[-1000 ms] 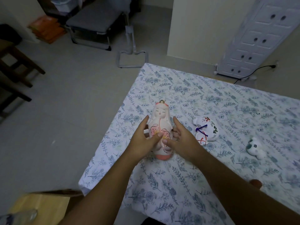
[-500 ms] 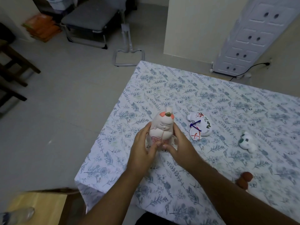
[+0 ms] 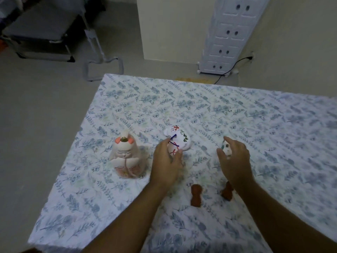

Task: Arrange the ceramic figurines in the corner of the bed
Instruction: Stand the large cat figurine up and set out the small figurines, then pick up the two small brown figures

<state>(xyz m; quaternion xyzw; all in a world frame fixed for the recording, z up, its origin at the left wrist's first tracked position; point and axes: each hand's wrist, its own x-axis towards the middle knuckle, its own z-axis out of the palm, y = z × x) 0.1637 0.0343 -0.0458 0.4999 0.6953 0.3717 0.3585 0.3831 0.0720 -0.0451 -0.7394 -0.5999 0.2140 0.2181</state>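
Now | left hand [image 3: 166, 162] cups glossy rounded figurine [image 3: 179, 141] | right hand [image 3: 235, 157] spread, perhaps touching small white one [image 3: 226, 148]

My tall pink-and-white ceramic doll figurine [image 3: 125, 157] stands upright at nine o'clock on the floral-sheeted bed [image 3: 237, 110]. The white painted ceramic figurine [image 3: 179, 140] lies centre; a small white-and-green one [image 3: 226, 149] sits at three; two brown figurines [image 3: 196, 195] lie at six.

I see the pink doll [image 3: 125, 157] upright on the bed [image 3: 237, 110]. My left hand [image 3: 166, 164] cups the white figurine [image 3: 179, 141] — my right hand [image 3: 235, 157] covers a smaller one [image 3: 226, 147].
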